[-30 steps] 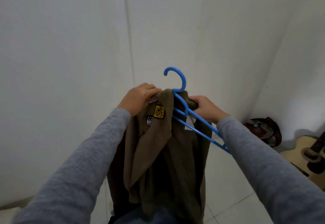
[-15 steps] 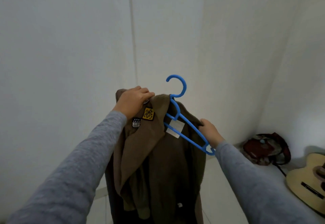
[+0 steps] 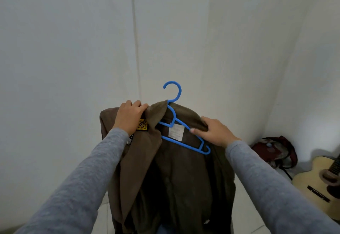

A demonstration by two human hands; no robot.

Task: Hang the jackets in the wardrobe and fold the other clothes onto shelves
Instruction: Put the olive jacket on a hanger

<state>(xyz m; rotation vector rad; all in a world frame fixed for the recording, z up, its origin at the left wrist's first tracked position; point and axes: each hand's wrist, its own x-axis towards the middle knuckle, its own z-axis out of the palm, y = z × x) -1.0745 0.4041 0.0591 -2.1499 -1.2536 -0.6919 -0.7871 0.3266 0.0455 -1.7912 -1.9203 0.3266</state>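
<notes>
Brown jacket (image 3: 180, 178): up in the air in front of me, draped on the hanger, inside facing me, the rest hanging down toward the floor (image 3: 248, 224).
Blue hanger (image 3: 180, 92): plastic, tilted, tucked inside the jacket. The hook pokes up above the collar and the low end sticks out just under my right hand.
Left hand (image 3: 130, 118): fingers curled over the jacket's shoulder, gripping the fabric right beside the collar.
Right hand (image 3: 215, 132): fingers and thumb pinching the other shoulder over the hanger's arm.
Yellow patch (image 3: 142, 124): peeking out right below my left hand.
White label (image 3: 175, 132): inside the jacket, between the hanger bars, print too blurry to read.
Corner on the right: red bag (image 3: 274, 151) and acoustic guitar (image 3: 316, 184) on the floor, near each other.
</notes>
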